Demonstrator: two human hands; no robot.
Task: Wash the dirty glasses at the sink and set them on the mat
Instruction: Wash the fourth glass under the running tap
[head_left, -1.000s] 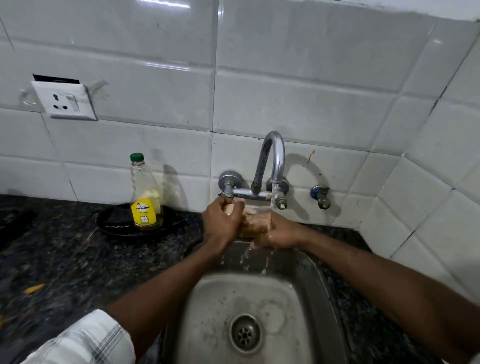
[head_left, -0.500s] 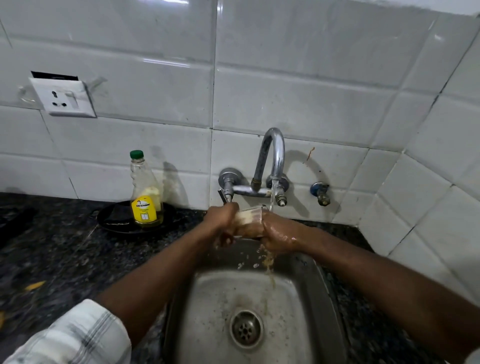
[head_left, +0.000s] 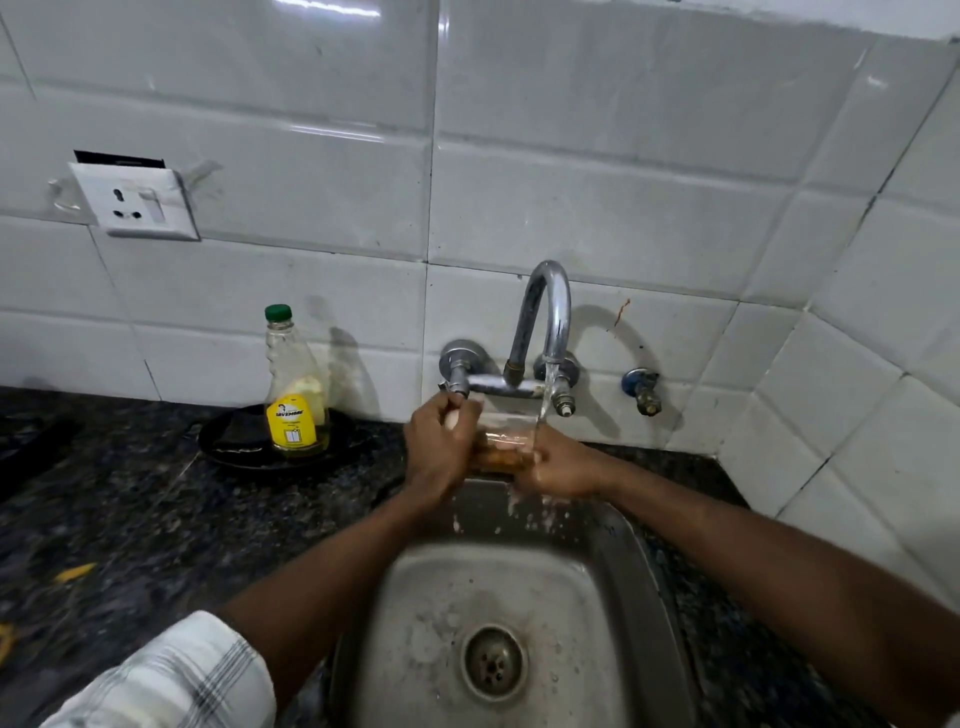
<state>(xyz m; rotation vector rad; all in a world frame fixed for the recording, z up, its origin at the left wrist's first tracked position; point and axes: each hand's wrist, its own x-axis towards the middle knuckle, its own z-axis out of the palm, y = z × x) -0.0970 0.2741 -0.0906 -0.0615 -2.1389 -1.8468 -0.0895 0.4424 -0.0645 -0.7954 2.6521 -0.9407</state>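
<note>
Glass (head_left: 503, 448) held between both hands under running tap (head_left: 545, 322).

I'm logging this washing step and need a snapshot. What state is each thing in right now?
Tap: running, water streaming from the spout.
Glass: held sideways under the stream, between both hands.
Left hand: closed on the glass.
Right hand: closed on the glass, wet.
Sink: wet, splashed, drain uncovered.
Soap bottle: upright, green cap on, mostly empty.
Black dish: on the counter, holding the bottle.

Bottle (head_left: 296, 395) on plate (head_left: 228, 447) left of tap (head_left: 545, 317), above sink (head_left: 649, 571).
</note>
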